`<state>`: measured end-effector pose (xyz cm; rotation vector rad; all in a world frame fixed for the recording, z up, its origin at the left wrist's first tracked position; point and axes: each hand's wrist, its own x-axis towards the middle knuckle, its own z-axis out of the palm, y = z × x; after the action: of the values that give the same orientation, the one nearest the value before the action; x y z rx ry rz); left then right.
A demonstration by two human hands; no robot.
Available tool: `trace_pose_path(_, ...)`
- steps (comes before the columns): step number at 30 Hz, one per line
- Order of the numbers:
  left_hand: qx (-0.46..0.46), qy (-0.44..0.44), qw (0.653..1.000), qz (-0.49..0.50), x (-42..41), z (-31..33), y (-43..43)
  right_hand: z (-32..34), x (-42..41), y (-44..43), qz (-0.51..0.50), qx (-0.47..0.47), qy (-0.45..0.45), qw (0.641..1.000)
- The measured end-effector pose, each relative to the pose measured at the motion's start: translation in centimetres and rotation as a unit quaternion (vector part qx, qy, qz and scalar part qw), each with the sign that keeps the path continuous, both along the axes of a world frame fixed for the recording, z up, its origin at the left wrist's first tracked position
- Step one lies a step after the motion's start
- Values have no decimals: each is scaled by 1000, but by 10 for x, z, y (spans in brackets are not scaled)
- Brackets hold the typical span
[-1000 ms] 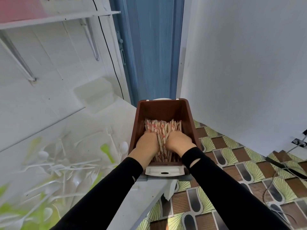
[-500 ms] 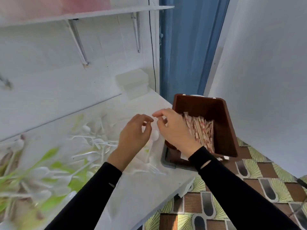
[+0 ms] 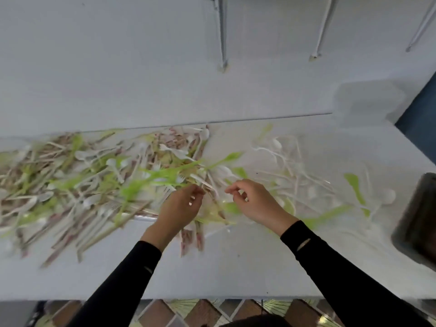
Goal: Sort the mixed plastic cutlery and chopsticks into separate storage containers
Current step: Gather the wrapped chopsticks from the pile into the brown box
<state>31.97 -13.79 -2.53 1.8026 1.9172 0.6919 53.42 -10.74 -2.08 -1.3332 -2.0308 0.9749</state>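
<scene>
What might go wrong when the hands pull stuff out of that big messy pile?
The chopsticks lie tangled with green forks and white spoons, so pulling one might drag others along. The brown container sits far right of the right hand, so pieces might drop on the way.

Your left hand (image 3: pixel 181 208) and right hand (image 3: pixel 257 204), fingers loosely curled, hang side by side over the right end of a blurred heap of white and green plastic cutlery and wrapped chopsticks (image 3: pixel 94 180) on the white counter (image 3: pixel 236 267).
</scene>
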Motion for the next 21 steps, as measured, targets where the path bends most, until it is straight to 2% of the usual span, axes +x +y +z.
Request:
trace_pose_path(3, -13, 5, 1000, 22, -45, -7, -19, -10, -40, -7, 35, -14, -20, 999)
trace_pose_path(8, 19, 30, 999, 7, -104, -28, -47, -27, -93, -16, 64, -29, -49, 996)
trace_pose_path(11, 53, 48, 997, 8, -127, -43, -53, -38, -110, -19, 63, -6, -83, 995)
trace_pose_path(16, 68, 19, 997, 11, -145, -54, -56, -47, -132, -23, 56, 49, -144, 987)
trace_pose_path(21, 111, 49, 991, -63, -135, -63, -54, -52, -139, -18, 46, 121, -220, 967)
